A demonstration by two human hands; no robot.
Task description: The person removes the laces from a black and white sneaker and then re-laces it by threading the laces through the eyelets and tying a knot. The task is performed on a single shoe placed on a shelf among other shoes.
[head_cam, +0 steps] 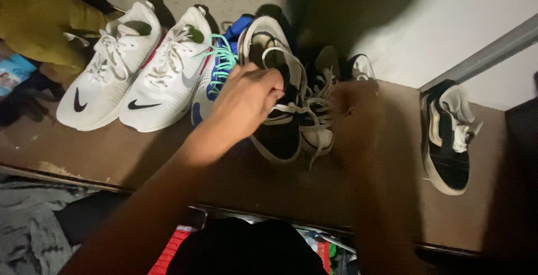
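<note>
Nearest me, left hand (249, 98) fingers grasp the black shoe's (277, 132) laces; blurred right hand (358, 112) beside it, grip indeterminable.

We see dim, warm indoor light. The white sneakers (126, 73) catch the brightest light upper left. The right hand (358, 112) is motion-blurred and in shadow. Heavy dark shadow sits on the wall above and along the bottom edge.

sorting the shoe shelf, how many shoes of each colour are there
white shoes: 2
blue and white shoe with teal laces: 1
black shoes with pale soles: 3
total: 6
The left hand grips the laces of one black shoe.
</note>
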